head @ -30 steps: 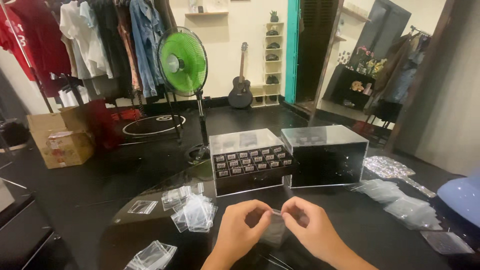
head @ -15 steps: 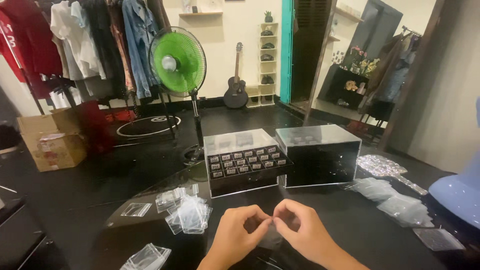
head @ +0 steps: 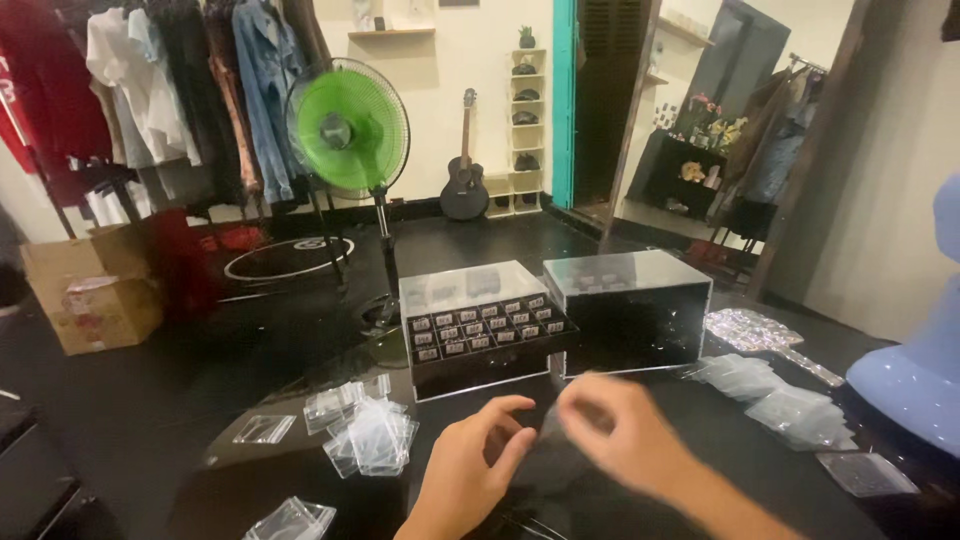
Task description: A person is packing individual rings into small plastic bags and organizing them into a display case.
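My left hand (head: 468, 468) and my right hand (head: 618, 434) are close together low in the head view, over a dark glass table (head: 250, 480). Both pinch a small clear plastic bag (head: 548, 440) between thumb and fingers; the right hand is blurred. Just beyond them stands a black display box (head: 484, 332) with a clear lid and rows of small items. A second black box (head: 630, 305) with a clear lid sits to its right.
Piles of small clear bags lie left (head: 365, 432) and right (head: 775, 395) of my hands. A pale blue rounded shape (head: 915, 370) is at the right edge. Beyond the table stand a green fan (head: 347, 130), a clothes rack (head: 160, 90), a cardboard box (head: 95, 290) and a guitar (head: 465, 180).
My hands stay together on the small bag. The right hand has shifted up and away from the left a little, and the view has dropped slightly.
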